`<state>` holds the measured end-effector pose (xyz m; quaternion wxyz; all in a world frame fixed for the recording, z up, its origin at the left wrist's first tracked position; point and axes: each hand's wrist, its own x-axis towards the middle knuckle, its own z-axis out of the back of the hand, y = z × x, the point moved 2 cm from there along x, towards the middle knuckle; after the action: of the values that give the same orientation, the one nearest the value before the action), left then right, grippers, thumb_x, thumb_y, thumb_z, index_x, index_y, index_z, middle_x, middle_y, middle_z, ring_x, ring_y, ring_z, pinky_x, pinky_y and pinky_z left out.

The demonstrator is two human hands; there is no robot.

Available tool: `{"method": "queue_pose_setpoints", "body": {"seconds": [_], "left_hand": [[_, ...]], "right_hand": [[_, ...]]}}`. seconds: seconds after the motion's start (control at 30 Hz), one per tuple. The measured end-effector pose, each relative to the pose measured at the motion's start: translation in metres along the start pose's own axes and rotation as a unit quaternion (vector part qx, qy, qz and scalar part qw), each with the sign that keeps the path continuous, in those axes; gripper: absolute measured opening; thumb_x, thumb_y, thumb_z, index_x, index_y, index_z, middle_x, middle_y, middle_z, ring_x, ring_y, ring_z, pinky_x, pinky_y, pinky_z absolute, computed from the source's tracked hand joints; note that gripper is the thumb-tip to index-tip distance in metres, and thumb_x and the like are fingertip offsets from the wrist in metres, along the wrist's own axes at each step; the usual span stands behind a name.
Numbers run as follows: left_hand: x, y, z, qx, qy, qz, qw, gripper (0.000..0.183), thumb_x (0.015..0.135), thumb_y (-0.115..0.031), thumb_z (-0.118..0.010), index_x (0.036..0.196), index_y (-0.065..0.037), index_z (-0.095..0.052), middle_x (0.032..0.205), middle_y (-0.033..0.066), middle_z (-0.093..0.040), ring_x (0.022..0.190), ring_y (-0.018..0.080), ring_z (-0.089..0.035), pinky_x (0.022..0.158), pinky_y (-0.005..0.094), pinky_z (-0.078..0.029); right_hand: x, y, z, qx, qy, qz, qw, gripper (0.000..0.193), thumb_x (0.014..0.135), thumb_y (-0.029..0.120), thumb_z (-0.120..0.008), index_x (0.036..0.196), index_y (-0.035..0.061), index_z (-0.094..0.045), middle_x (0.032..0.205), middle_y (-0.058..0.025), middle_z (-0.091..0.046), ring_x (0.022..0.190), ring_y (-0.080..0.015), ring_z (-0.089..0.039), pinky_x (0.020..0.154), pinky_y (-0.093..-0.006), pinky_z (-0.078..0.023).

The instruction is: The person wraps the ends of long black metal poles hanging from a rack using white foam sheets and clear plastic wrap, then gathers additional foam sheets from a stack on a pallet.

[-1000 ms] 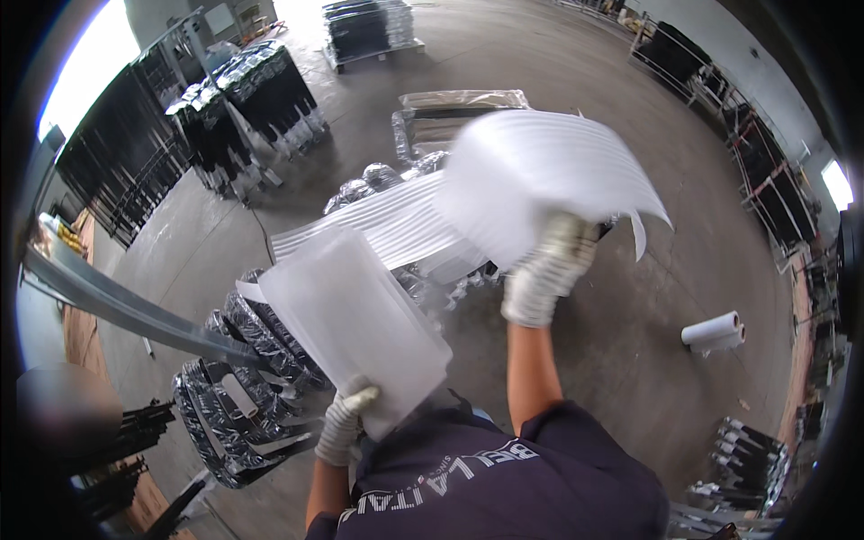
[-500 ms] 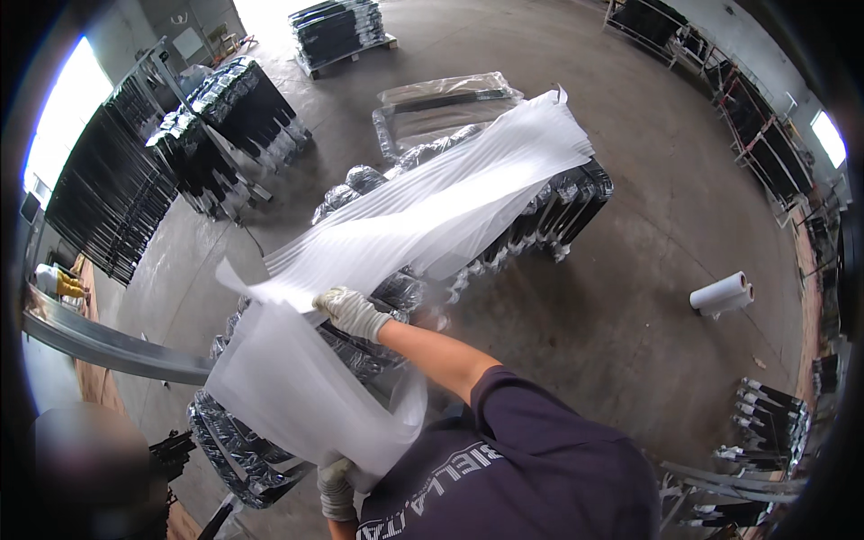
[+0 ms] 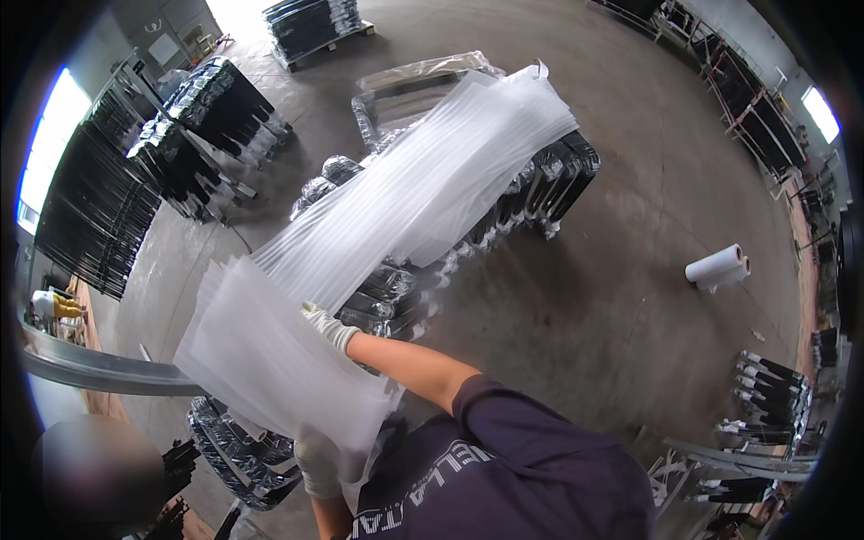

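A long stack of thin white foam sheets (image 3: 423, 180) lies across a row of black frames wrapped in clear film (image 3: 531, 193). At its near end, a bundle of the sheets (image 3: 261, 351) is turned toward me and fans out in layers. My right hand (image 3: 333, 328), in a white knit glove, closes on the bundle's upper right edge, its fingertips partly tucked out of sight. Lower down, my gloved left hand (image 3: 317, 463) grips the near edge, with the translucent foam covering some of its fingers.
Film-wrapped black parts (image 3: 238, 450) sit below the foam, beside a curved metal rail (image 3: 117, 371). White film rolls (image 3: 717, 265) lie on the floor at right. Black stacks (image 3: 202, 117) stand at far left, a loaded pallet (image 3: 310, 31) behind. A blurred shape (image 3: 94, 468) fills the lower left.
The near bundle has gone from curled and drooping to spread flatter, reaching further left. Both hands have shifted slightly left in the picture, still on the foam. The whole view has shifted a little.
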<state>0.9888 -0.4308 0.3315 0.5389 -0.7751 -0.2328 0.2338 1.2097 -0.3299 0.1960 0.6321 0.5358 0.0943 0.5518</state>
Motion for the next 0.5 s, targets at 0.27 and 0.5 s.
{"method": "queue_pose_setpoints", "body": {"seconds": [0.27,0.5], "left_hand": [[0.021,-0.049,-0.076,-0.038,-0.041,0.042,0.998,0.048,0.071,-0.024,-0.046,0.109,0.004,-0.048,0.102,0.0104,-0.055,0.094,0.0204,-0.052,0.084,0.0305,-0.04],[0.039,-0.038,-0.075,-0.032,-0.029,0.09,0.995,0.047,0.069,-0.023,-0.048,0.107,0.004,-0.049,0.099,0.0089,-0.055,0.092,0.0199,-0.051,0.083,0.0312,-0.04]], "right_hand": [[-0.055,0.012,0.18,0.659,-0.259,-0.119,0.696,0.019,0.087,0.014,-0.045,0.098,0.0011,-0.054,0.096,-0.0099,-0.056,0.083,-0.017,-0.055,0.077,-0.0231,-0.048],[-0.123,-0.099,0.355,0.238,-0.555,-0.473,0.642,0.056,0.078,0.036,-0.06,0.116,-0.0021,-0.044,0.115,-0.013,-0.049,0.096,-0.0245,-0.049,0.088,-0.0361,-0.037]]}}
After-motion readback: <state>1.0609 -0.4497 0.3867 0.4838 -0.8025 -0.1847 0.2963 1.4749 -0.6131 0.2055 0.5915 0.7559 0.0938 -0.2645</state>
